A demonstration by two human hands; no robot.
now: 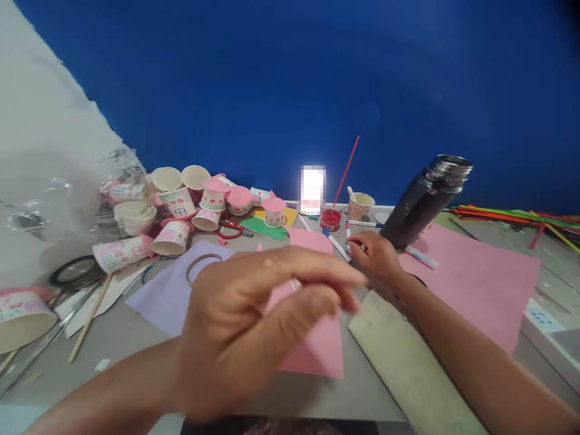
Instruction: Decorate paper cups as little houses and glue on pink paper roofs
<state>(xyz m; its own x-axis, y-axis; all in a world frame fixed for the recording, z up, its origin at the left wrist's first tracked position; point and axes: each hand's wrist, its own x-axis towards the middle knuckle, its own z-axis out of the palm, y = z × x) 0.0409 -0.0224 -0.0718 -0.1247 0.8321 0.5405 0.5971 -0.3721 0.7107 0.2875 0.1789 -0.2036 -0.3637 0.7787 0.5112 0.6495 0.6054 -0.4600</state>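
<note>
My left hand (254, 326) is raised close to the camera over a pink paper sheet (317, 344). Its fingers stretch to the right, loosely apart, and nothing shows in them; the hand is blurred. My right hand (376, 257) reaches forward onto the table beside several marker pens (338, 246). Its fingers curl down onto a pen near a small pot of red paint (330, 219). Whether it grips the pen is unclear. A dark metal flask (423, 202) stands tilted just beyond that hand.
Many decorated paper cups (172, 208) are piled at the back left. A lilac sheet (167, 290), tape rolls (75, 272), red scissors (231, 228) and a large pink sheet (480, 278) lie around. Coloured sticks (512, 216) lie far right. A pale pad (408, 362) lies under my right forearm.
</note>
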